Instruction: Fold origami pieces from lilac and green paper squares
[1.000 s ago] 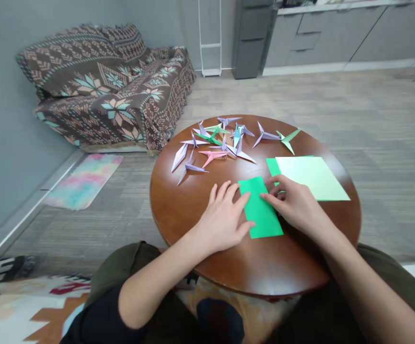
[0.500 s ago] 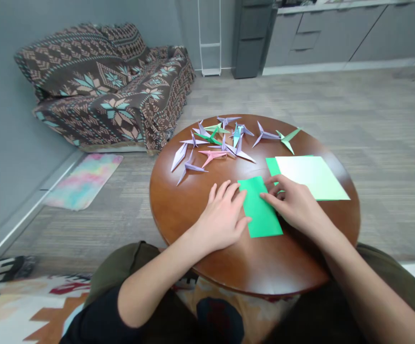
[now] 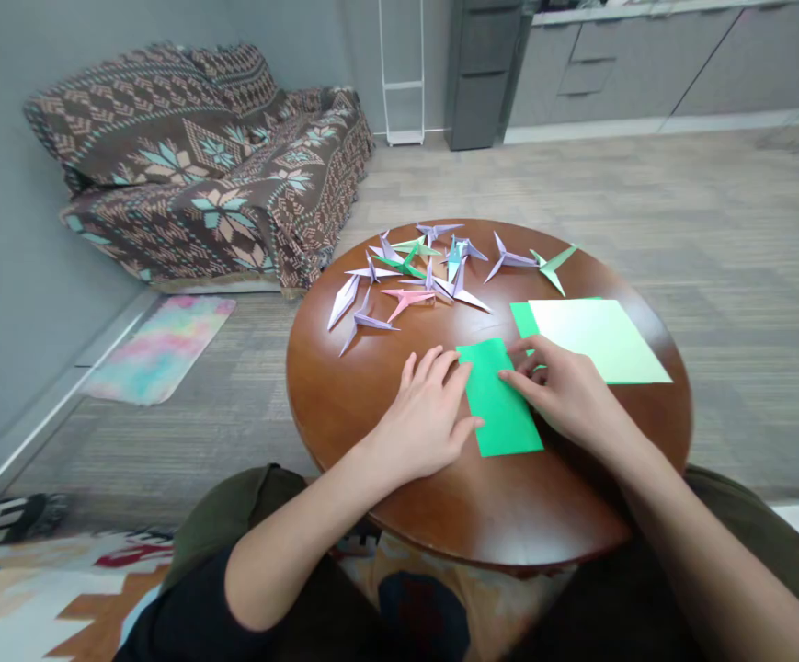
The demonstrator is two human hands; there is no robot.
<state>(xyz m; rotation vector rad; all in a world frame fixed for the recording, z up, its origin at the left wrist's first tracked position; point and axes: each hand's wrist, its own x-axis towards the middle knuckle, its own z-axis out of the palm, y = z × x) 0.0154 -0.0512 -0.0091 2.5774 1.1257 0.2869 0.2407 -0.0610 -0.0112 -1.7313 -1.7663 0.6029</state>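
A green sheet of paper (image 3: 499, 405), folded to a narrow rectangle, lies on the round brown table (image 3: 358, 405) between my hands. My left hand (image 3: 430, 409) rests along its left edge, fingers spread, with the thumb and index fingertip touching the paper. At its right edge my right hand (image 3: 554, 382) pinches the paper between thumb and fingers; some of those fingertips are hidden behind it. Just beyond my right hand lie a pale green sheet stack (image 3: 599, 336) and a darker green sheet (image 3: 523, 319) partly beneath it.
Several folded paper cranes, among them a pink crane (image 3: 409, 296) and a purple crane (image 3: 366, 320), stand across the far left of the table. A light green crane (image 3: 554, 267) is at the far right. Beyond are a covered sofa (image 3: 220, 184) and a pastel mat (image 3: 161, 348).
The view has shifted very slightly. Both hands and the green paper keep the same positions relative to each other.
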